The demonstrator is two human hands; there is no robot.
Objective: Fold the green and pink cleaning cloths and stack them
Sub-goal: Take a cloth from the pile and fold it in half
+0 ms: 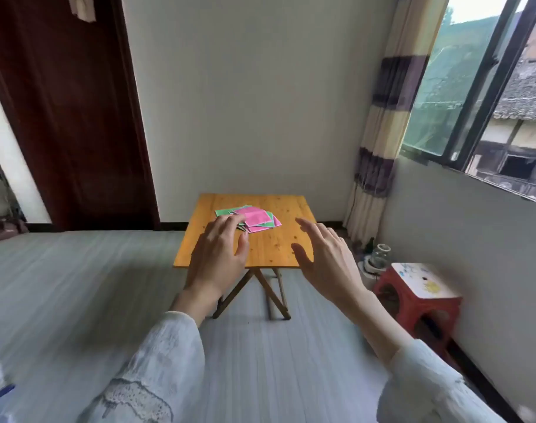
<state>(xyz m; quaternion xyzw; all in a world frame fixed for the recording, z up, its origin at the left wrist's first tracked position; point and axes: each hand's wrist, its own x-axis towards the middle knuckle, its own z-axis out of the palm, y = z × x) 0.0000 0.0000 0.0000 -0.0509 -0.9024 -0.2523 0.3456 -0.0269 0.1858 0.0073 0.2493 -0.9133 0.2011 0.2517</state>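
Unlabelled pink and green cloths (251, 218), table (279, 239).

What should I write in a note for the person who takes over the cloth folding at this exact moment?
Left hand: open, holds nothing, reaching toward the cloths.
Right hand: open, holds nothing, raised in front of the table's right side.
Cloths: the pink cloths and green cloths lie in a loose, overlapping pile on the wooden table, toward its far side.
Done: how many are already folded cannot be told from here.
Left: fold whatever is unfolded and square up the stack.
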